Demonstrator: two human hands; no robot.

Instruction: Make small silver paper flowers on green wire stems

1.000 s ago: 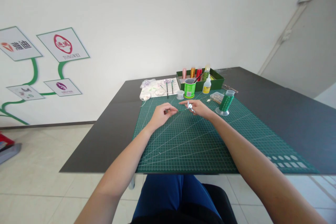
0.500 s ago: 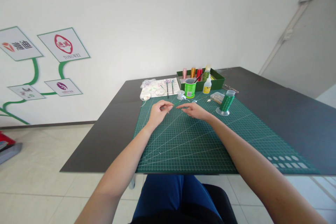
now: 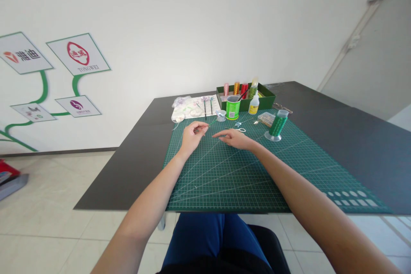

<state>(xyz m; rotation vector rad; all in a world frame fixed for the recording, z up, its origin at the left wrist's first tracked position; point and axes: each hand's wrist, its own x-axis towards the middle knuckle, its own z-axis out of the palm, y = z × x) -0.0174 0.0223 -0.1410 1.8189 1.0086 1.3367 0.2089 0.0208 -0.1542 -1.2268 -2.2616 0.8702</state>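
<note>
My left hand (image 3: pixel 192 137) pinches a thin green stem (image 3: pixel 212 123) between thumb and fingertips, above the cutting mat (image 3: pixel 224 180). The stem slants up to the right, towards a small pale blue flower (image 3: pixel 219 114). Just to the right, my right hand (image 3: pixel 234 138) points left, its index finger long and the others curled in. Anything in its fingers is too fine to make out. Beyond the right hand lie white-handled scissors (image 3: pixel 240 129) and a small bluish piece (image 3: pixel 238 124). A green thread spool (image 3: pixel 278 126) stands farther right.
A green tin (image 3: pixel 233 108), a glue bottle (image 3: pixel 253 105) and a dark green box (image 3: pixel 266 102) with coloured spools stand at the back. On the back left, a paper sheet (image 3: pixel 195 107) bears flower pieces. A clear case (image 3: pixel 266 118) lies beside the spool.
My hands have drawn apart slightly, the left moving a little left and the right a little down. The stem and flower now show more plainly, and the scissors' handles have come into sight.
</note>
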